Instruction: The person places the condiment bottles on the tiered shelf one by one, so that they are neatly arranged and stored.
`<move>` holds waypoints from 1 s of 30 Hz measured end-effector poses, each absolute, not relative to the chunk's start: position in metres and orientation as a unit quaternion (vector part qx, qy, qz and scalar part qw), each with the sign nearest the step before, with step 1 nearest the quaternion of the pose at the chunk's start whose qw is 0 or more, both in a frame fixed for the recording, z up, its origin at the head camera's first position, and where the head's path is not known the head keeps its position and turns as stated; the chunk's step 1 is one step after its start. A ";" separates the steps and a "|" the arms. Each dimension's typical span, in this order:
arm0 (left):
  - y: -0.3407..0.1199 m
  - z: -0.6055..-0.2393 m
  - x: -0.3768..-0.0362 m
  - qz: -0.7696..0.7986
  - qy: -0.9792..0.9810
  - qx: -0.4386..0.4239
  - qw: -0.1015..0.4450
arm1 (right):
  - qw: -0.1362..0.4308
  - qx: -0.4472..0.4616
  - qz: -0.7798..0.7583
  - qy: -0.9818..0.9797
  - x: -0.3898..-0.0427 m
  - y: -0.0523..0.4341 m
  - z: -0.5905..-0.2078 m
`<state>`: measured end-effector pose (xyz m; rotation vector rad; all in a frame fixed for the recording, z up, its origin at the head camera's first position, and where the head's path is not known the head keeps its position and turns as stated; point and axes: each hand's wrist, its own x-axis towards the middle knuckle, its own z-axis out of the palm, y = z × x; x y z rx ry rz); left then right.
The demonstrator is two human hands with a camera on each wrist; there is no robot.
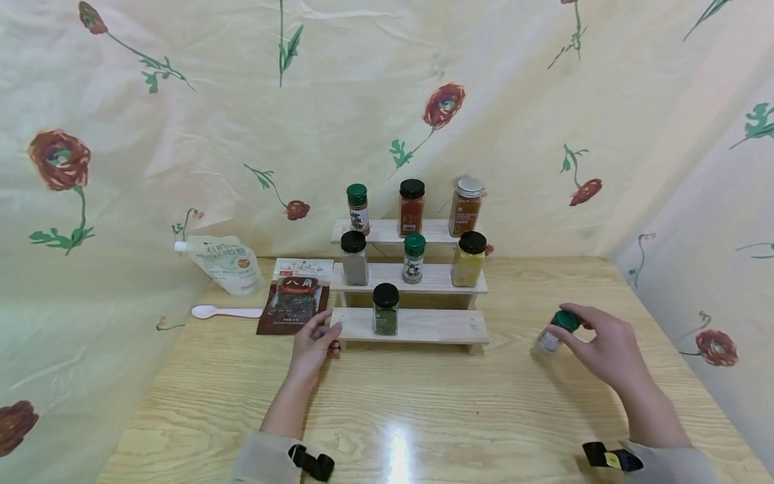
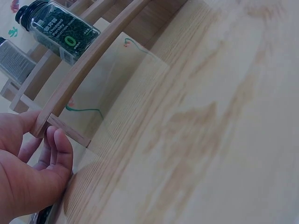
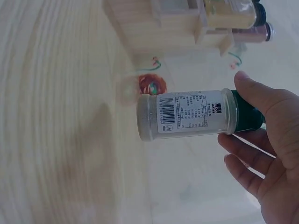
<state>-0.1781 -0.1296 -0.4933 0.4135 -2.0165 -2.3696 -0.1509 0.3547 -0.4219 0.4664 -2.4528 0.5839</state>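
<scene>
Your right hand (image 1: 605, 346) pinches the green cap of a small spice jar (image 1: 553, 335), fingers curled round it, the jar tilted just above the counter (image 1: 423, 417), well to the right of the stepped wooden rack (image 1: 417, 326). Your left hand (image 1: 314, 343) steadies the rack's lowest step, thumb and fingers closed lightly on its left end. Keep that hold firm while you work, and bring the jar upright before it meets any surface. The free space beside the parsley jar (image 1: 385, 309) looks wide enough, though I cannot judge it surely from here.
</scene>
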 end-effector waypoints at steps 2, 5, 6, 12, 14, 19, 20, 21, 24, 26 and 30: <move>-0.129 -0.493 -0.178 -0.755 -0.643 0.131 0.001 | 0.287 0.184 0.220 -0.914 -0.154 0.348 -0.419; -0.128 -0.493 -0.178 -0.755 -0.642 0.132 0.000 | 0.293 0.201 0.217 -0.909 -0.159 0.337 -0.415; -0.128 -0.494 -0.178 -0.755 -0.642 0.132 0.001 | 0.295 0.208 0.216 -0.907 -0.161 0.334 -0.413; -0.126 -0.496 -0.179 -0.756 -0.641 0.135 0.004 | 0.294 0.240 0.227 -0.897 -0.167 0.313 -0.405; -0.126 -0.496 -0.179 -0.754 -0.642 0.135 0.005 | 0.293 0.249 0.236 -0.892 -0.169 0.305 -0.402; -0.124 -0.494 -0.179 -0.754 -0.643 0.135 0.008 | 0.288 0.275 0.260 -0.880 -0.177 0.286 -0.396; -0.124 -0.494 -0.179 -0.754 -0.642 0.135 0.007 | 0.286 0.280 0.262 -0.878 -0.179 0.282 -0.395; -0.124 -0.493 -0.179 -0.755 -0.641 0.135 0.007 | 0.284 0.286 0.265 -0.876 -0.181 0.278 -0.395; -0.123 -0.493 -0.180 -0.757 -0.639 0.134 0.004 | 0.276 0.303 0.267 -0.872 -0.185 0.265 -0.394; -0.123 -0.493 -0.179 -0.758 -0.638 0.134 0.003 | 0.269 0.309 0.266 -0.872 -0.187 0.256 -0.394; -0.122 -0.493 -0.179 -0.757 -0.639 0.137 0.004 | 0.250 0.316 0.271 -0.874 -0.190 0.237 -0.395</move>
